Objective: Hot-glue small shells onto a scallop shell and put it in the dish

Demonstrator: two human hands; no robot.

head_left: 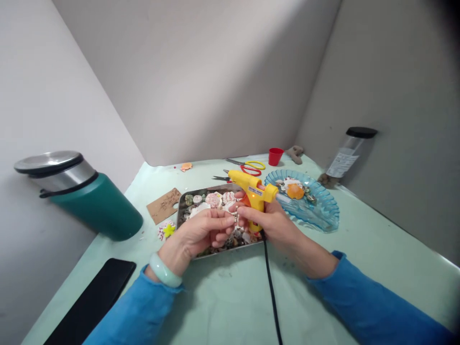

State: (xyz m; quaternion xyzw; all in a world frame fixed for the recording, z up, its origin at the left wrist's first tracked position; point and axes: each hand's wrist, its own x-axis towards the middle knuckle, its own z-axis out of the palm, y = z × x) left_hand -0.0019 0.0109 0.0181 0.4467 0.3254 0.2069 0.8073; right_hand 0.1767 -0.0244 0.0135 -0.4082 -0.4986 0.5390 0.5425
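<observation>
My right hand (278,223) is wrapped around a yellow hot glue gun (253,191), whose nozzle points to the upper left. A black cord (271,282) runs down from its handle. My left hand (204,227) pinches a tiny piece (236,216) between thumb and fingertips; its kind is too small to make out. The right thumb and fingertips meet at that same piece. Both hands are above a metal tray (223,252) filled with shells and small stones, partly hidden by the hands.
Left are a green flask (97,206), black flat object (97,297), brown card (163,205) and shell with a yellow star (168,231). Behind are scissors (255,165) and a red cup (275,156). Right are a blue shell-shaped dish (328,211) and clear jar (343,158).
</observation>
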